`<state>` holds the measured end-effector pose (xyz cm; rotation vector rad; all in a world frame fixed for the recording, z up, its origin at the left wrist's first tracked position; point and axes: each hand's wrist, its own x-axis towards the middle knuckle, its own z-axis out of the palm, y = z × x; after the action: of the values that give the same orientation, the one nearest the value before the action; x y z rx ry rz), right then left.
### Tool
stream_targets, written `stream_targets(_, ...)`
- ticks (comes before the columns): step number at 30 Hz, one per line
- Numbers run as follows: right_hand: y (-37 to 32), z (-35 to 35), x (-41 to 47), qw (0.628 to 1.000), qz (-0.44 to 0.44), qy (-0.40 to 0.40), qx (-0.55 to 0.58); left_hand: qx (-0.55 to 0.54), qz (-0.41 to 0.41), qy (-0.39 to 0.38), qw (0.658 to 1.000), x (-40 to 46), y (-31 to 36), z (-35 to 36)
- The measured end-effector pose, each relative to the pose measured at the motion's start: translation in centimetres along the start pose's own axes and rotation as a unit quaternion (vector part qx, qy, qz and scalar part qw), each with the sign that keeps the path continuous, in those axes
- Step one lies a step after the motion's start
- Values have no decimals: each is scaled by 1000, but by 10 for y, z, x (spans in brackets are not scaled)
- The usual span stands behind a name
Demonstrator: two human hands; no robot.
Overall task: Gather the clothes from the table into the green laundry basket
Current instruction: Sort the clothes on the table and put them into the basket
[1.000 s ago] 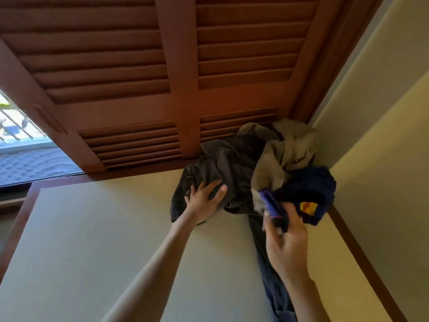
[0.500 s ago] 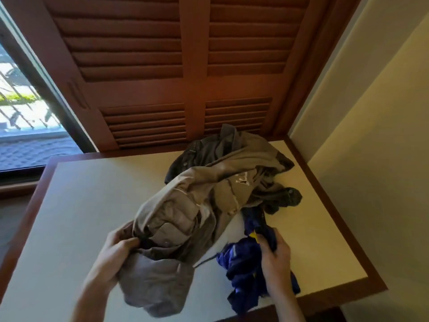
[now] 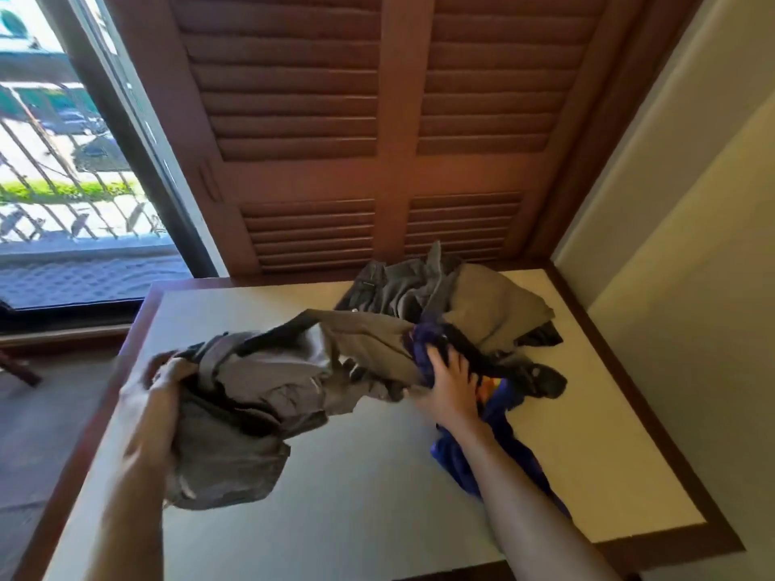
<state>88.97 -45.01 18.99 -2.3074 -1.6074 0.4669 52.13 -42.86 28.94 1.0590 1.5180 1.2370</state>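
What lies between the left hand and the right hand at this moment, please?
In the head view, the grey-brown garment stretches from the left hand to the right hand, bunched above the table.

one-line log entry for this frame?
left hand: grips grey garment | right hand: grips blue garment | basket: not visible

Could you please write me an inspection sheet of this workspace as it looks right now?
Surface: pale table top with dark wooden rim, set in a corner.
Job's things: crumpled grey-brown trousers lifted at left; dark grey clothes heap at back; blue garment hanging at right; green basket not in view.
Clutter: nothing seen.
Hands: left hand grips the trousers; right hand grips blue and dark cloth.
Cables: nothing seen.
Surroundings: brown louvred shutters, window, cream wall.
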Motion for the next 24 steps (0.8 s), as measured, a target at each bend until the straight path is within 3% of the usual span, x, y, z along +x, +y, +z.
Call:
stream_targets(2, -3, 17, 5, 999, 4, 36, -27, 36, -12, -4, 999, -11, 2, 34)
stream_targets(5, -18, 10, -4, 994, 26, 73, 74, 71, -65, -64, 993, -16, -21, 80)
stream_targets(7, -31, 6, -24, 989, -14, 17, 143, 119, -53, -127, 983, -15, -31, 102)
stream_targets(9, -51, 13, -61, 971, -122, -67, 194, 184, -37, -194, 963, -9, -39, 122)
stream_targets(11, -64, 32, -103, 939, -159, -181, 246, 290, -33, -260, 920, 0, -42, 138)
stream_targets(13, -62, 43, -122, 921, -141, -279, 235, 391, -18, -317, 864, 0, -47, 150)
stream_targets(14, -53, 46, -121, 921, -125, -280, 239, 452, 3, -341, 824, -5, -52, 156)
stream_targets(16, -32, 38, -105, 931, -70, -209, 290, 569, 59, -362, 737, -17, -74, 162)
stream_targets(17, -23, 28, -92, 940, -34, -140, 310, 599, 75, -360, 711, -24, -87, 163)
stream_targets(20, -9, -6, -46, 951, 37, 113, 285, 620, 99, -345, 698, -39, -114, 164)
stream_targets(21, -7, -15, -25, 951, 81, 165, 247, 622, 109, -340, 696, -43, -117, 162)
stream_targets(22, -4, -25, -2, 952, 137, 181, 205, 624, 119, -334, 696, -46, -119, 161)
stream_targets(24, 4, -36, 42, 948, 232, 139, 168, 624, 128, -324, 700, -48, -123, 158)
